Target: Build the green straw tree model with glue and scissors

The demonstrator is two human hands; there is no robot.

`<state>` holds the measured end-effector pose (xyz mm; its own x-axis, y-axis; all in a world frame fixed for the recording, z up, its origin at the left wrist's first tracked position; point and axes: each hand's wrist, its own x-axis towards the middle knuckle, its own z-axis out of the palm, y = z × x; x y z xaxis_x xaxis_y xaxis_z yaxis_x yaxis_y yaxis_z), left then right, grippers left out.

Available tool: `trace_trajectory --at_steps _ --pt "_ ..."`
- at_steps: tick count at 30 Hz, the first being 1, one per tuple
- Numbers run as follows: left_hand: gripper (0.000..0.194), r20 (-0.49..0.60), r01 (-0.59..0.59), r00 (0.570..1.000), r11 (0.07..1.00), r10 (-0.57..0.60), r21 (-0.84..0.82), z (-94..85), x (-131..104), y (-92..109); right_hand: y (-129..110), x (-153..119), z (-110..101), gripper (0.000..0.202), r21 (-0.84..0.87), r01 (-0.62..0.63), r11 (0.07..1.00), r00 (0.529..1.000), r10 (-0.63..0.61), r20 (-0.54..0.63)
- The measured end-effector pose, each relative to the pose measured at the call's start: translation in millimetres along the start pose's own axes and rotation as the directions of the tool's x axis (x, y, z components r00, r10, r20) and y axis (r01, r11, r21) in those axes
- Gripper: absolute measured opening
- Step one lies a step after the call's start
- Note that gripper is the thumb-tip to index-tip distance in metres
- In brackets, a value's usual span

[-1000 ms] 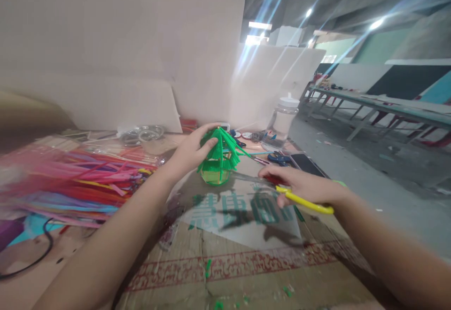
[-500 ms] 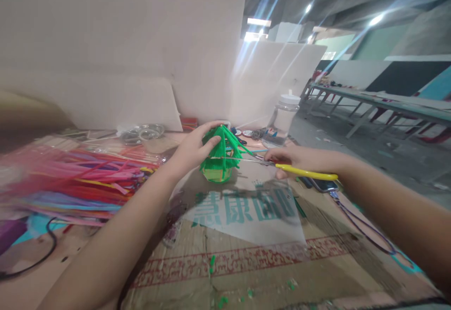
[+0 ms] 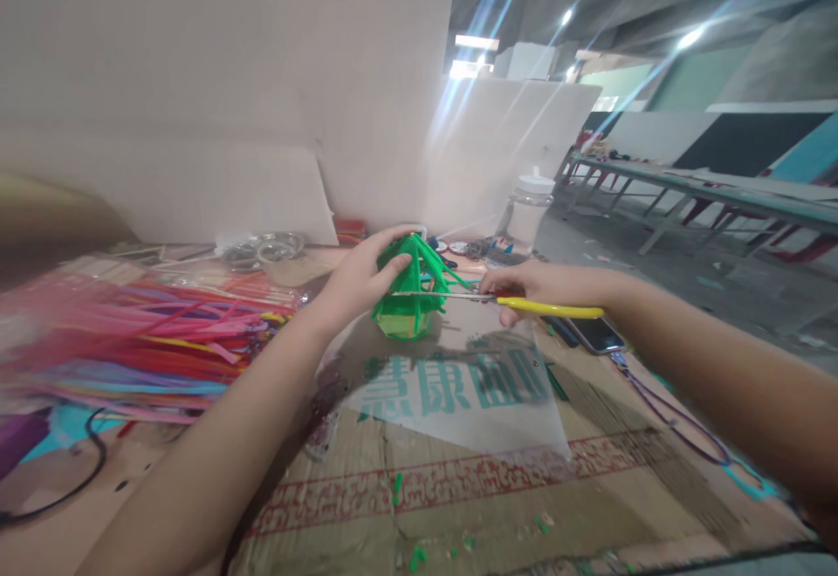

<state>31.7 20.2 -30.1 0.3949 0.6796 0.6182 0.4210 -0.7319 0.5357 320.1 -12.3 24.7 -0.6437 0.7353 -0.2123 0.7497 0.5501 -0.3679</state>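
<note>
Hands both occupied. Left hand (image 3: 367,277) gripping a small green model (image 3: 402,325) near its peak, thumb on the near face, fingers reaching round the far side. Model is upright, peaked like a roof with a fringe of green strips below, and stands in front of the wearer near the middle of the work area; cannot tell whether its base touches what lies beneath. Right hand (image 3: 524,286) closed round scissors (image 3: 556,308) with a yellow handle, blades pointing left across the fringe (they show as one thin line, so cannot tell how far apart they are). Under and nearer: white sheet (image 3: 458,419) with large green characters, lying on brown cardboard (image 3: 327,550) with a red patterned band. Green scraps (image 3: 417,557) scattered on the near cardboard. Phone (image 3: 597,334) below the right wrist, purplish cord (image 3: 681,428) trailing from it. Left of the left forearm, a heap of coloured strips (image 3: 163,323), mostly pink and red, on a pinkish surface (image 3: 52,541). Clear bottle (image 3: 527,214) with white lid beyond the right hand; tall pale board (image 3: 229,61) behind.
</note>
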Motion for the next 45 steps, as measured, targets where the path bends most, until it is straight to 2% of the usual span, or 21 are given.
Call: trace_trajectory --at_steps 6,17,27,36,40,45 --pt "0.042 0.001 -0.002 1.000 1.000 0.002 -0.013 0.5 0.3 -1.5 -1.2 -0.6 -3.6 0.038 -0.033 0.010 0.999 1.000 -0.009 0.014" --pt "0.042 0.003 0.004 1.000 1.000 -0.004 0.002 0.3 0.1 -0.2 -2.1 1.7 -5.0 0.036 0.010 0.026 1.000 1.000 -0.026 0.009" --pt "0.041 -0.005 -0.001 1.000 0.999 0.001 0.032 -1.0 -0.3 0.3 -4.5 3.6 -4.0 0.034 -0.045 0.023 0.999 0.998 -0.026 -0.060" --pt "0.042 -0.009 0.023 1.000 1.000 -0.023 0.021 -1.2 0.2 1.5 -7.3 4.1 -6.0 0.026 -0.033 0.029 0.999 1.000 -0.029 0.005" --pt "0.043 -0.021 0.041 0.999 0.999 -0.040 0.028 -2.0 -0.2 0.7 -4.9 -1.2 7.7 0.026 -0.027 0.019 0.999 0.997 -0.017 0.069" --pt "0.043 -0.037 0.039 0.999 0.999 -0.038 0.022 -3.0 0.2 1.2 15.0 1.4 51.6 0.034 -0.021 0.026 0.999 1.000 -0.026 0.004"
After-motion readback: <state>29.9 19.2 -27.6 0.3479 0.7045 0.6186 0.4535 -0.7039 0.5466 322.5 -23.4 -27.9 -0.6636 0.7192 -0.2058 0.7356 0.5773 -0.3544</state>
